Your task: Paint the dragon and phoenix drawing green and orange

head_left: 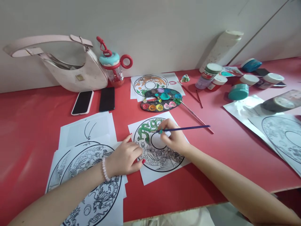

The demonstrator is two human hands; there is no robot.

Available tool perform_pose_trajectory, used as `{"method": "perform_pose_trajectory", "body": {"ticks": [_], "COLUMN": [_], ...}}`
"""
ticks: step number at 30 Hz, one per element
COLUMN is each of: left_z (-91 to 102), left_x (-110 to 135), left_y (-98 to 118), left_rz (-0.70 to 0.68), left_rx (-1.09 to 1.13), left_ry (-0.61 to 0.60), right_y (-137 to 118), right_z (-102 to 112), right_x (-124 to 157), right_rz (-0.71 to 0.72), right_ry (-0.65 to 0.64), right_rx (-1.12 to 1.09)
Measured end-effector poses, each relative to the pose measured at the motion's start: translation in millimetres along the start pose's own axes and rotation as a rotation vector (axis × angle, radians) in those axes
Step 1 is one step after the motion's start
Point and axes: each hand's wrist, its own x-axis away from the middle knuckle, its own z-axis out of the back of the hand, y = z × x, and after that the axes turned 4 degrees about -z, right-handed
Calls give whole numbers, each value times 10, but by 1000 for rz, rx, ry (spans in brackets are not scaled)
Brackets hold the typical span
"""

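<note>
Printed sheet (148, 177) lies flat on the red bench (223, 144), mid-view for me; the dragon (144, 128) at upper left of its ring is largely green, the bird (160, 158) below uncoloured. Step in hand, as I judge it: filling in the dragon. Right hand (174, 137) over the sheet, fingers pinched narrow on a dark-handled brush (189, 128), tip by the inner circle; I can't tell whether it touches paper. Left hand (128, 155) at the sheet's left edge, fingers loosely spread, gripping nothing. Next move, I reckon, calls for short strokes inside the lines, left hand bracing the paper. Just beyond: many-coloured palette (168, 99), a pale-handled brush (197, 115) with its tip at the right end. Leftward, a stack of sheets (110, 128), partly under the left forearm. Farther back: white-edged phone (82, 102), black phone (107, 99), cup (115, 73), handbag (77, 78). Teal-lidded jar (238, 91) off right.
</note>
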Motion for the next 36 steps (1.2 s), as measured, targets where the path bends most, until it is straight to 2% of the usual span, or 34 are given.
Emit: {"method": "perform_pose_trajectory", "body": {"ticks": [4, 5, 7, 10, 20, 31, 36], "left_z": [-2, -3, -5, -7, -22, -37, -29], "left_x": [-2, -2, 0, 2, 26, 54, 42], "left_y": [7, 8, 8, 4, -14, -59, -73], "left_rz": [13, 10, 3, -1, -23, 19, 37], "left_rx": [-12, -15, -21, -32, -46, 11, 45], "left_ry": [14, 15, 15, 16, 26, 43, 35], "right_y": [112, 147, 219, 329, 571, 601, 601], "right_z": [177, 233, 336, 440, 533, 526, 521], "right_x": [-105, -124, -144, -139, -165, -202, -213], "right_rz": [-74, -99, -166, -231, -200, -261, -273], "right_ry": [438, 514, 570, 555, 612, 624, 543], "right_rx": [-105, -132, -132, -46, 27, 173, 205]}}
